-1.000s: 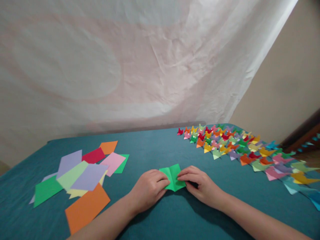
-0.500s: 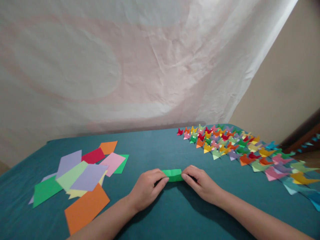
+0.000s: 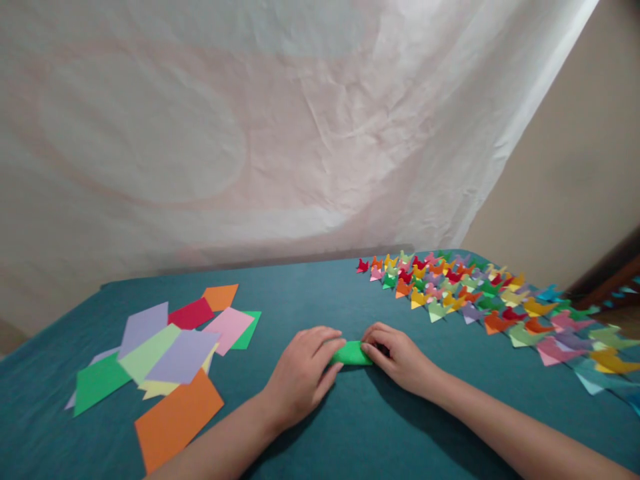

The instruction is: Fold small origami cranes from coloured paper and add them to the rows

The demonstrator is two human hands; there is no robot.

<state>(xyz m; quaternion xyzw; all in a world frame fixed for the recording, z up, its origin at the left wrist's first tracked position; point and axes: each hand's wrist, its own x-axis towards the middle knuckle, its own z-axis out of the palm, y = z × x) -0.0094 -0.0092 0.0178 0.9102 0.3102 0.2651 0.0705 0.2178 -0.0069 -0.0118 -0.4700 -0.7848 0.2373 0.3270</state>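
Left hand (image 3: 304, 370) and right hand (image 3: 400, 359): fingers gripping 1 green strip (image 3: 351, 354); 2 orange sheets (image 3: 179, 421) leftward.

- Indoor papercraft corner (home or workshop, unclear)
- Teal cloth-covered table (image 3: 300, 293)
- Pale sheet (image 3: 250, 133) behind the table
- Coloured paper (image 3: 183, 357) on the table's left
- Folded paper birds (image 3: 495, 323) on the table's right

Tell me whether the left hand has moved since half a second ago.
Yes, slightly: judged against the near orange sheet, the left hand has shifted rightward and forward.
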